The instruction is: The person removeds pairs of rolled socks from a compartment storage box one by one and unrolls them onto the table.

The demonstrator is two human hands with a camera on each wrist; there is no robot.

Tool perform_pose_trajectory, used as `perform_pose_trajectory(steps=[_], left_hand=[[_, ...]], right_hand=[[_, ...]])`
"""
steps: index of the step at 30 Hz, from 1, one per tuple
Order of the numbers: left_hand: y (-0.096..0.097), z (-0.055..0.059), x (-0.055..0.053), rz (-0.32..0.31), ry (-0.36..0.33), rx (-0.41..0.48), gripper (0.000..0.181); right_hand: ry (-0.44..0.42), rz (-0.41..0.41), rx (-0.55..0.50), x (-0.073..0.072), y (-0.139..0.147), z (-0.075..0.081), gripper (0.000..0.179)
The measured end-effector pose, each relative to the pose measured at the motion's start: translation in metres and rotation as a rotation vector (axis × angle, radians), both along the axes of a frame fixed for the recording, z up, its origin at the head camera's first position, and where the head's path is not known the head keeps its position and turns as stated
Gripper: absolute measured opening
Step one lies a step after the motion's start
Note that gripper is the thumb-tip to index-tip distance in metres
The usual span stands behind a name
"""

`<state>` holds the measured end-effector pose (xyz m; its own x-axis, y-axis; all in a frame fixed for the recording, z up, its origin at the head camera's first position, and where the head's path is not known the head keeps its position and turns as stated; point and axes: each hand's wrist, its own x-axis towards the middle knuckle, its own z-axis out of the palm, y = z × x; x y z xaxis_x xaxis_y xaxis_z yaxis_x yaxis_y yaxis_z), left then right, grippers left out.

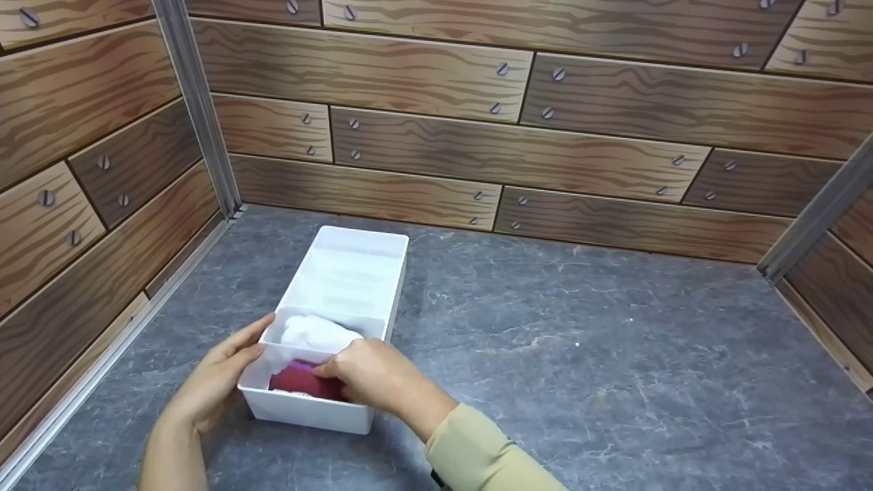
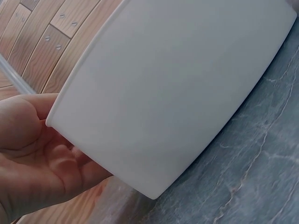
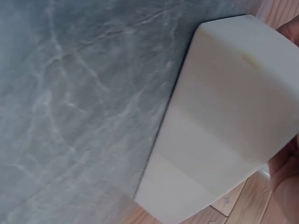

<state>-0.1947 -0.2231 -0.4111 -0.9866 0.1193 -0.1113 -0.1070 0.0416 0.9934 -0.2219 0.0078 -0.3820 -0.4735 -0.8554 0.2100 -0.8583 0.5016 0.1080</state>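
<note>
A long white plastic box (image 1: 307, 412) with divided compartments lies on the grey marbled surface. My left hand (image 1: 211, 382) holds its left rim near the front; in the left wrist view, part of that hand (image 2: 42, 154) disappears behind the white front wall (image 2: 159, 98). Over the right rim, my right hand (image 1: 378, 375) reaches into the front compartment, pinching a dark red cloth item (image 1: 303, 382) with a purple edge. Its lower fingers are hidden. One compartment back lies a bundled white cloth item (image 1: 317, 333). The right wrist view shows the box's outer side wall (image 3: 219, 107).
Behind these, the box's long rear compartment (image 1: 348, 286) shows a bare bottom. Wood-patterned panels (image 1: 423, 136) close off the back and both sides, with metal posts (image 1: 198, 102) at the corners. The marbled surface (image 1: 580, 368) extends to the right of the box.
</note>
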Motion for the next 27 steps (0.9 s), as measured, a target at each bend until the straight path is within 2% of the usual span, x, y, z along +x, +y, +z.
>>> perform_pose_trajectory(steps=[5, 10, 19, 24, 27], left_hand=[[-0.001, 0.001, 0.001, -0.005, 0.004, -0.011, 0.051], [-0.001, 0.0, 0.001, -0.001, 0.002, -0.008, 0.051], [-0.003, -0.003, -0.001, 0.007, -0.001, -0.004, 0.052], [-0.002, -0.001, -0.002, 0.018, -0.002, 0.015, 0.053], [-0.002, -0.001, -0.001, 0.02, -0.01, 0.026, 0.054]], right_hand=[[-0.065, -0.016, -0.068, -0.004, 0.003, -0.005, 0.028], [-0.063, 0.0, -0.163, -0.005, 0.005, -0.011, 0.024], [-0.048, 0.114, -0.419, -0.006, 0.012, -0.022, 0.024], [-0.035, 0.167, -0.536, -0.008, 0.014, -0.028, 0.024], [-0.019, 0.194, -0.571, -0.009, 0.014, -0.03, 0.024]])
